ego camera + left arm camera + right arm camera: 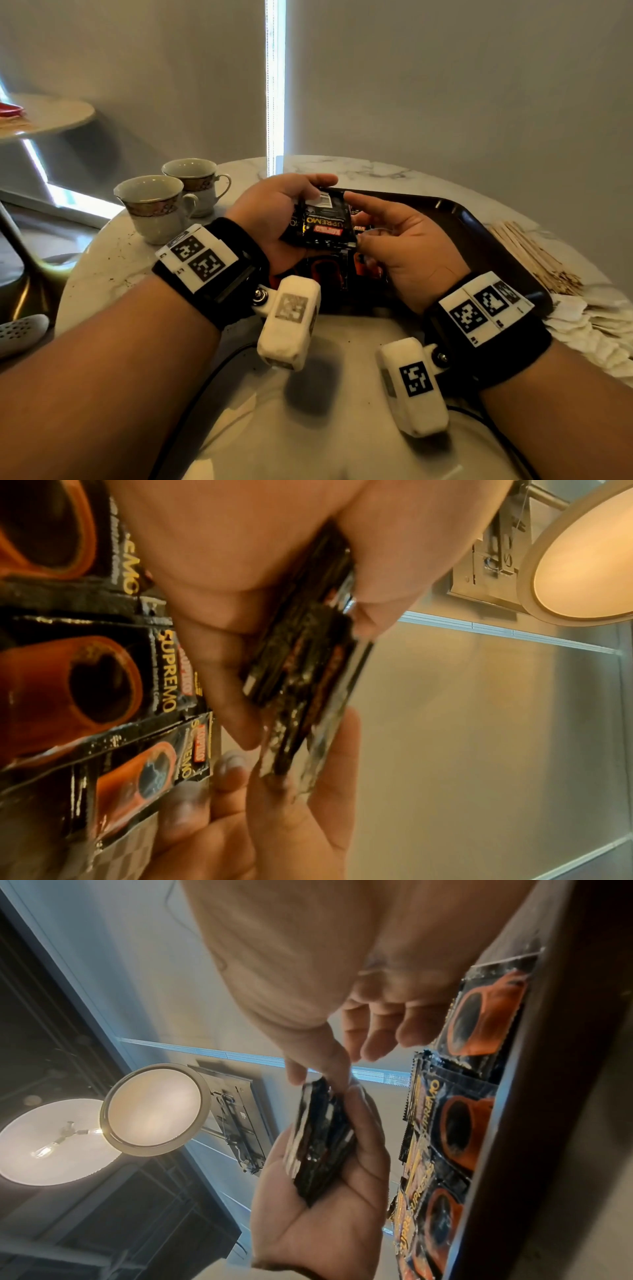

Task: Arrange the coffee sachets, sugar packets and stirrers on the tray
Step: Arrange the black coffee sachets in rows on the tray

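Note:
My left hand [287,205] grips a stack of black coffee sachets [322,219] above the dark tray [479,240]. My right hand [387,233] meets the stack's right edge, thumb on top and fingers underneath. In the left wrist view the stack [301,669] sits edge-on between thumb and fingers. Below it the right hand [274,818] pinches its end. More sachets [113,685] lie in a row on the tray beneath my hands. Wooden stirrers [534,260] and white sugar packets [589,318] lie on the table, right of the tray.
Two patterned teacups [154,205] stand on the round marble table [113,260] to the left of my hands. Cables run over the near part of the table. A second small table [44,113] stands further off at the far left.

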The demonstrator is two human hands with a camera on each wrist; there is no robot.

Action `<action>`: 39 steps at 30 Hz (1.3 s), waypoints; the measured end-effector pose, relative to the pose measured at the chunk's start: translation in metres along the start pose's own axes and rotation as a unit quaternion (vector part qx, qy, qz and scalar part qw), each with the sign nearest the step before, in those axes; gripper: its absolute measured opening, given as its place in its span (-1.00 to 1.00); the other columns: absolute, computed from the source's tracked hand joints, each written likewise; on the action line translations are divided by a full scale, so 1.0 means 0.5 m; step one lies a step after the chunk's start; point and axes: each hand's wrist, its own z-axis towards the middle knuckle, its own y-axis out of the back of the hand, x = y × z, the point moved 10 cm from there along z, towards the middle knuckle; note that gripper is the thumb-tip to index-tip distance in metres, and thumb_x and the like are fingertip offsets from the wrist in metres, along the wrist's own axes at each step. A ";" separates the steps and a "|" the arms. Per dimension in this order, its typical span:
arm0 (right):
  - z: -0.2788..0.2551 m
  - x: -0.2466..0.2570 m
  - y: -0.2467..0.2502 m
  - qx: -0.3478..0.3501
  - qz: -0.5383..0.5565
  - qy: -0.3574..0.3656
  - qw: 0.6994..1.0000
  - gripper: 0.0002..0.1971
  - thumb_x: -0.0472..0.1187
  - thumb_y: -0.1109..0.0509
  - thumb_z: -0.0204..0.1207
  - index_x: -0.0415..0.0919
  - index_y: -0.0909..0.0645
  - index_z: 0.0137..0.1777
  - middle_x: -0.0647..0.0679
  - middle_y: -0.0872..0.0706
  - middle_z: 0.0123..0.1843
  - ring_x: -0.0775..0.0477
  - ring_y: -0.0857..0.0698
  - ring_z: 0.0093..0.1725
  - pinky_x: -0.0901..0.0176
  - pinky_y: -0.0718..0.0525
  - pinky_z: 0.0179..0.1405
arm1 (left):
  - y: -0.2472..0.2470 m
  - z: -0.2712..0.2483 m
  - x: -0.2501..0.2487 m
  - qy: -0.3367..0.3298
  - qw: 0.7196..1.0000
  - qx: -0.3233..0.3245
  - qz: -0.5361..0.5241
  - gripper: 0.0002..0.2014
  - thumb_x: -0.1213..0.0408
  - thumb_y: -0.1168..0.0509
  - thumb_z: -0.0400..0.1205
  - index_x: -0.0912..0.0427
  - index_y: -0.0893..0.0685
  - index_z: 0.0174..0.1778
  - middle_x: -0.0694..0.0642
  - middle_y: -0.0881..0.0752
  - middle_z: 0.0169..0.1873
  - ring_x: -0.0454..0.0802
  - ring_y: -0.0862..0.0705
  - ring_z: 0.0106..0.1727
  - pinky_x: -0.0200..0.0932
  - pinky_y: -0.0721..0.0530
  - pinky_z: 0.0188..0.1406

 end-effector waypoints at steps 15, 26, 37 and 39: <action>-0.002 0.011 0.026 -0.050 -0.055 0.041 0.996 -0.63 -0.42 -0.45 0.57 0.13 -0.84 0.01 -0.49 -0.75 0.02 -0.65 -0.69 0.08 -0.63 -0.66 0.09 | -0.004 0.001 0.009 0.011 1.000 -0.010 0.022 -0.77 0.50 -0.24 0.70 0.17 -0.64 0.22 0.33 -0.73 0.04 0.22 -0.82 -0.20 0.08 -0.85 -0.26; -0.002 0.021 0.077 -0.142 -0.044 0.061 0.987 -0.82 -0.30 -0.45 0.61 0.02 -0.79 -0.05 0.01 -0.85 -0.23 0.10 -0.77 -0.29 0.18 -0.73 -0.25 | 0.001 -0.002 0.023 0.041 0.997 -0.014 0.058 -0.77 0.20 -0.27 0.74 0.22 -0.61 0.24 0.21 -0.70 -0.15 0.06 -0.72 -0.36 -0.06 -0.71 -0.30; 0.024 -0.112 0.161 -0.219 -0.064 -0.154 0.961 -0.87 -0.29 -0.35 0.68 -0.07 -0.65 -0.06 -0.21 -0.81 0.02 -0.14 -0.79 -0.17 0.21 -0.55 -0.59 | 0.021 0.000 0.011 0.023 0.998 -0.047 0.020 -0.72 0.31 -0.10 0.65 0.22 -0.63 0.20 0.21 -0.66 -0.15 0.04 -0.62 -0.30 -0.10 -0.65 -0.32; 0.026 -0.123 0.158 -0.201 -0.080 -0.185 0.959 -0.88 -0.26 -0.34 0.70 -0.09 -0.65 -0.07 -0.24 -0.80 0.04 -0.22 -0.80 -0.10 0.20 -0.54 -0.58 | 0.022 0.001 0.012 0.024 0.999 -0.045 0.016 -0.72 0.31 -0.10 0.65 0.22 -0.63 0.19 0.21 -0.66 -0.15 0.05 -0.62 -0.29 -0.09 -0.65 -0.32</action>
